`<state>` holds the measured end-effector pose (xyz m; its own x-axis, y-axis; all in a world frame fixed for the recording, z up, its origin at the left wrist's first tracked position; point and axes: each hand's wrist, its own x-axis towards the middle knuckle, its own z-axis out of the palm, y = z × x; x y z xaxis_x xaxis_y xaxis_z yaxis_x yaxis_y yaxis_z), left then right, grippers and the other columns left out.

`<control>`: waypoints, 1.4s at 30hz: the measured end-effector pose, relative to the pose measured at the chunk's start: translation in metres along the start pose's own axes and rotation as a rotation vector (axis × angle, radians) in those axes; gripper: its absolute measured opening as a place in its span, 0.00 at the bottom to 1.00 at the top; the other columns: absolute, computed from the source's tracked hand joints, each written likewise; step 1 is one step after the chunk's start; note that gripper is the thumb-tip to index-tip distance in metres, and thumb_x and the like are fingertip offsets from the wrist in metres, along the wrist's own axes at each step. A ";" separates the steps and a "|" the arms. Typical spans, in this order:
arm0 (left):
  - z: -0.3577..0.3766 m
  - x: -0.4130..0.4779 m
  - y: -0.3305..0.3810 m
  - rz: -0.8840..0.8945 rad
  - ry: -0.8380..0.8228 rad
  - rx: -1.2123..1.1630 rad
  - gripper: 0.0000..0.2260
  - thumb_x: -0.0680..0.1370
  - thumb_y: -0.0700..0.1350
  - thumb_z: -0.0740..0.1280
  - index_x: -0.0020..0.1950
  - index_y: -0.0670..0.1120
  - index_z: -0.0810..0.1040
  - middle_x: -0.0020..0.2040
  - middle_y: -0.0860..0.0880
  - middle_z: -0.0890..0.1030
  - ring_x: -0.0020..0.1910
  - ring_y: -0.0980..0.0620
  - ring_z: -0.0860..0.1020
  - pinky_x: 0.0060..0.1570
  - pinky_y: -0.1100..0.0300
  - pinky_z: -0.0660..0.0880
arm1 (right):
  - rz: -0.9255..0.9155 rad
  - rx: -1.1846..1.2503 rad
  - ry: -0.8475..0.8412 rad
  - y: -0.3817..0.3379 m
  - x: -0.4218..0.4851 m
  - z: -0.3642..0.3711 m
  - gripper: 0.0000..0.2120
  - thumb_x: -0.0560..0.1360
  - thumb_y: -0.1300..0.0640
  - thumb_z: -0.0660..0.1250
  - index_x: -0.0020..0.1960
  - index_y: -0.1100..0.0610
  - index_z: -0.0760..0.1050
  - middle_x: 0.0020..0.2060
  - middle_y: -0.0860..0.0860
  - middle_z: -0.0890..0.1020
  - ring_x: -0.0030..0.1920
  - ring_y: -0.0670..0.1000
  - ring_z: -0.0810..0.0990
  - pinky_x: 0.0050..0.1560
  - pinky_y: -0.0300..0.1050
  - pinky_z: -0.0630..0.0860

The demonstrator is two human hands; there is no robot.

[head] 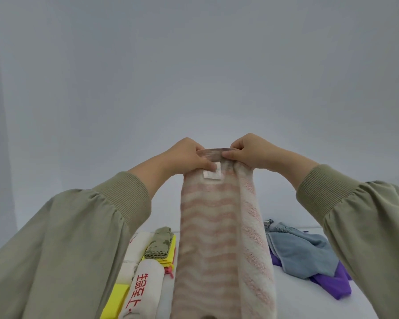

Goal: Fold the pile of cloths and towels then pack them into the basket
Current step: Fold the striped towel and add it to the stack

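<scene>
A pink-and-white striped towel [217,238] hangs long and narrow in front of me, held up by its top edge. My left hand [189,155] pinches that edge on the left, thumb by a white label [212,174]. My right hand [249,153] pinches the same edge just to the right, close beside the left hand. Below on the left lie folded cloths: a white towel with red characters [143,291], an olive cloth [160,244] on yellow ones [171,252]. The basket is not visible.
A loose heap of a light blue cloth [302,252] over a purple cloth [332,288] lies on the white table [293,302] at the right. A plain grey-white wall fills the upper view. More yellow cloth [115,300] sits at the bottom left.
</scene>
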<state>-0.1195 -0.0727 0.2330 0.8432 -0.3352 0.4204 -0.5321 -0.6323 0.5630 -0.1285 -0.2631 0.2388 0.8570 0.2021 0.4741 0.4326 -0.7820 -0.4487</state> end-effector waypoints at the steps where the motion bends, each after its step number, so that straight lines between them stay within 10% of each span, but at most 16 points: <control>1: -0.003 0.001 -0.001 -0.012 -0.008 0.031 0.09 0.69 0.48 0.77 0.40 0.44 0.82 0.34 0.51 0.79 0.32 0.55 0.76 0.34 0.64 0.72 | -0.004 -0.033 -0.030 0.000 0.000 0.000 0.17 0.75 0.50 0.69 0.32 0.59 0.73 0.27 0.49 0.72 0.29 0.47 0.70 0.31 0.38 0.68; 9: -0.008 0.001 -0.037 -0.207 0.118 -0.398 0.10 0.70 0.40 0.75 0.51 0.41 0.82 0.47 0.45 0.84 0.46 0.48 0.82 0.48 0.56 0.80 | 0.187 -0.285 -0.296 0.032 -0.005 0.005 0.04 0.73 0.62 0.67 0.40 0.60 0.79 0.31 0.52 0.79 0.31 0.49 0.78 0.37 0.43 0.80; 15: -0.003 -0.001 -0.063 -0.277 0.422 -0.707 0.09 0.69 0.35 0.75 0.45 0.43 0.80 0.44 0.45 0.83 0.40 0.48 0.82 0.45 0.54 0.80 | 0.320 -0.317 -0.113 0.068 -0.005 0.010 0.14 0.78 0.54 0.62 0.36 0.60 0.71 0.34 0.53 0.69 0.34 0.51 0.66 0.32 0.41 0.62; 22: -0.014 -0.005 -0.072 -0.309 0.240 0.025 0.09 0.71 0.41 0.74 0.37 0.41 0.76 0.34 0.47 0.75 0.35 0.49 0.74 0.34 0.59 0.68 | 0.271 -0.081 -0.114 0.074 -0.013 0.009 0.18 0.75 0.46 0.68 0.35 0.59 0.75 0.31 0.51 0.75 0.31 0.49 0.71 0.32 0.39 0.68; 28: -0.019 -0.005 -0.077 -0.201 0.442 0.115 0.09 0.76 0.43 0.68 0.40 0.39 0.76 0.35 0.47 0.75 0.35 0.49 0.73 0.31 0.59 0.66 | 0.378 -0.060 -0.494 0.080 -0.020 0.007 0.04 0.74 0.65 0.70 0.47 0.64 0.77 0.42 0.59 0.81 0.40 0.53 0.79 0.42 0.41 0.79; 31: -0.015 -0.005 -0.080 -0.220 0.469 0.098 0.11 0.76 0.43 0.68 0.36 0.42 0.71 0.33 0.48 0.72 0.33 0.48 0.71 0.30 0.59 0.64 | 0.348 -0.410 -0.247 0.083 -0.014 0.013 0.05 0.74 0.62 0.67 0.43 0.64 0.78 0.33 0.54 0.75 0.33 0.51 0.71 0.30 0.38 0.69; 38: -0.021 -0.008 -0.084 -0.414 0.284 -0.576 0.11 0.75 0.34 0.70 0.56 0.38 0.76 0.47 0.43 0.80 0.42 0.48 0.80 0.44 0.55 0.78 | 0.379 0.577 0.429 0.089 -0.011 0.012 0.10 0.79 0.57 0.63 0.47 0.64 0.77 0.39 0.54 0.78 0.40 0.53 0.76 0.44 0.49 0.76; 42: -0.021 -0.009 -0.075 -0.376 0.388 -0.760 0.12 0.75 0.36 0.71 0.57 0.38 0.76 0.46 0.45 0.81 0.42 0.49 0.80 0.43 0.56 0.79 | 0.297 0.551 0.626 0.074 -0.006 0.007 0.14 0.80 0.57 0.59 0.37 0.57 0.72 0.34 0.50 0.75 0.35 0.50 0.73 0.38 0.44 0.72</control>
<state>-0.0891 -0.0078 0.2022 0.9585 0.1424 0.2469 -0.2522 0.0205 0.9674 -0.1000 -0.3175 0.1972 0.7148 -0.4506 0.5348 0.4283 -0.3224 -0.8442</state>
